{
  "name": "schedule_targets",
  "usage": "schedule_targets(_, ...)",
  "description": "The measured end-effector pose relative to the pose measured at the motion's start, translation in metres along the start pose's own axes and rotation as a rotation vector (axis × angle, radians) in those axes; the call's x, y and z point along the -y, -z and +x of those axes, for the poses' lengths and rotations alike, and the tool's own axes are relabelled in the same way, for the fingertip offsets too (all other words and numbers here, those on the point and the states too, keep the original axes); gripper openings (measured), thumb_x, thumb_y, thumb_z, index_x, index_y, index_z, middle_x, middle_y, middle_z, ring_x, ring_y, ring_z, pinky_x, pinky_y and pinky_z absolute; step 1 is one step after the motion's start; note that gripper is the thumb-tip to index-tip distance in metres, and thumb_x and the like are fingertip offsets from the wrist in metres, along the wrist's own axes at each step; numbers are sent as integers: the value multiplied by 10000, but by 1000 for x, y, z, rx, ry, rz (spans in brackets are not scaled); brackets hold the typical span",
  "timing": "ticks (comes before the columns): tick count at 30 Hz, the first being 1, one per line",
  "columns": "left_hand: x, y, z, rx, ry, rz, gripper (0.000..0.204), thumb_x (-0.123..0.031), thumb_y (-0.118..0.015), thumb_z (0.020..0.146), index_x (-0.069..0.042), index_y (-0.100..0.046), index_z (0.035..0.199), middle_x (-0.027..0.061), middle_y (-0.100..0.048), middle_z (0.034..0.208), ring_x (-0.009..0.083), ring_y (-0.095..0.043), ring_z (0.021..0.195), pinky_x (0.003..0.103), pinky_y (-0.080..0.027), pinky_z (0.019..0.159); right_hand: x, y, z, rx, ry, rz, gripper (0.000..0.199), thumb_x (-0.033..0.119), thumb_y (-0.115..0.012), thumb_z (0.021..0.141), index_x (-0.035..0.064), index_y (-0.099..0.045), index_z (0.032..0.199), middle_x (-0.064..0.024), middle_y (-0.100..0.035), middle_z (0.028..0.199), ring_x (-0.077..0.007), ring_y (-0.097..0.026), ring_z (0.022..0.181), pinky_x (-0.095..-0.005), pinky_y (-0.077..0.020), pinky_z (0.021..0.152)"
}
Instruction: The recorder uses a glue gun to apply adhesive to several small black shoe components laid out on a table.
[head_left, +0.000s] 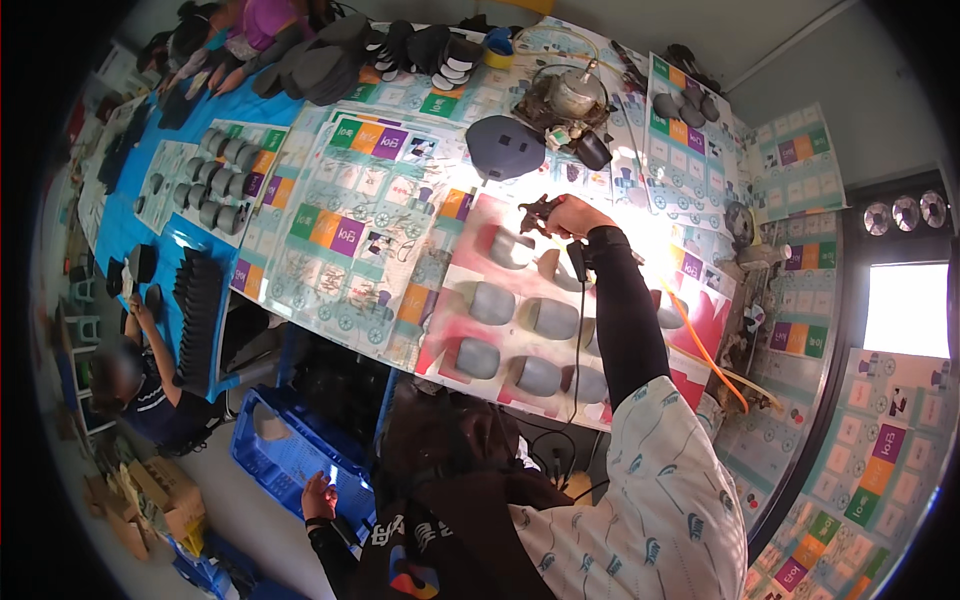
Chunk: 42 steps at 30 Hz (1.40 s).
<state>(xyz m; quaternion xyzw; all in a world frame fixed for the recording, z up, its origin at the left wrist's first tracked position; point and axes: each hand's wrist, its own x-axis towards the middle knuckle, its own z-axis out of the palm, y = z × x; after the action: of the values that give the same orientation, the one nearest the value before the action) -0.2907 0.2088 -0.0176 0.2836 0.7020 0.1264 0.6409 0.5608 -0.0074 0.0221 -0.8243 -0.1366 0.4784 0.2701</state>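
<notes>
My right hand (574, 216) is closed around a small dark tool (538, 214), shaped like a spray gun, above the far edge of a pink-and-white board (455, 335). Rows of rounded grey pieces (493, 303) lie on that board, the nearest ones just below the hand. Beyond the tool rests a dark grey flat panel (505, 147) with two slots. A strong glare washes out the table right of my hand. Down at the left, my left hand (319, 497) hangs beside a blue plastic crate (285, 450), its fingers apart and nothing visible in them.
A grimy metal pot (578, 97) stands at the back. An orange hose (705, 350) crosses the board's right side. More grey pieces (215, 180) sit on the left table. A person (145, 385) works at the far left; another (255, 35) is at the back. Cardboard boxes (160, 495) stand lower left.
</notes>
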Motion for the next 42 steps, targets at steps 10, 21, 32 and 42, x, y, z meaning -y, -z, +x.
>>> schedule_targets(10,-19,-36,-11,45,-95,123,303,-195,-539,1031,-51,-587,1292,113,-683,1073,185,-653,766,292,-525,631,-1,6,-8,-67,-26,90,194,51,-621,651,57,-585,841,-37,-519,572,-129,-435,465,-331,-278,425)
schedule_targets(21,-13,-40,-14,142,-125,164,291,-164,-518,1041,-40,-573,1299,101,-681,1027,174,-661,791,285,-530,644,-18,8,-10,-26,-50,70,120,48,-659,678,23,-584,769,-51,-531,599,-151,-464,496,-336,-316,450)
schedule_targets(32,7,-17,-1,286,-222,325,334,-146,-502,1030,-49,-555,1345,128,-684,1108,216,-655,895,318,-546,706,-7,7,-20,-124,-35,-58,89,85,-671,664,43,-593,663,-44,-512,545,-142,-417,452,-335,-288,438)
schedule_targets(42,15,-22,4,265,-146,215,324,-143,-537,1020,-37,-568,1324,129,-690,1113,213,-666,880,320,-544,714,-10,-24,-27,-62,147,1,114,132,-703,675,35,-663,719,-37,-569,580,-124,-456,468,-318,-332,431)
